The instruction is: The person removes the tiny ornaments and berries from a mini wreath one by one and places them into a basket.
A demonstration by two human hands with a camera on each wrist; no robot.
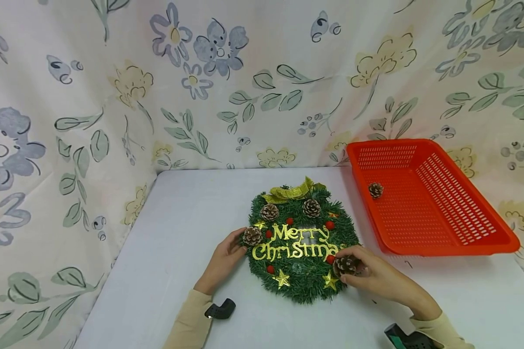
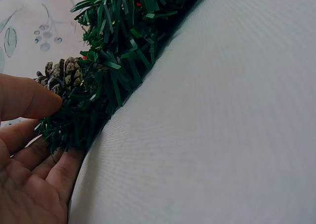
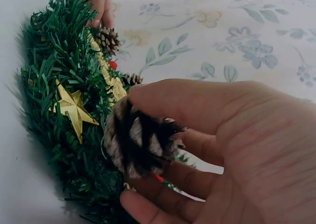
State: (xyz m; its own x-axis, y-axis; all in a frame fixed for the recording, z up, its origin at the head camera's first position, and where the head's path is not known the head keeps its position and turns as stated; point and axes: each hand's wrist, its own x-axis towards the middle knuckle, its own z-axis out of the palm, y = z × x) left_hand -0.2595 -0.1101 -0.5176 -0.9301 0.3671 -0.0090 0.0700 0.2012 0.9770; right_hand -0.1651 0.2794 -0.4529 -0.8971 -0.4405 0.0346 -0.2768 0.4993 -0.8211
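Note:
A green tinsel wreath (image 1: 305,283) lies on the table with gold "Merry Christmas" lettering (image 1: 297,249) across its middle. Gold stars, red berries and a yellow-gold bow (image 1: 290,193) decorate it. At its left edge my left hand (image 1: 226,257) grips the greenery, thumb (image 2: 34,98) above beside a pine cone (image 1: 252,236) and fingers below the rim. Between thumb and fingers my right hand (image 1: 377,276) holds another pine cone (image 3: 140,140) over the lower right of the wreath, close to a gold star (image 3: 74,108). Two more cones sit near the bow.
A red plastic basket (image 1: 441,249) stands to the right of the wreath, with one loose pine cone (image 1: 375,190) inside. The white table (image 1: 188,208) backs onto a floral curtain (image 1: 253,87), which also hangs along the left side.

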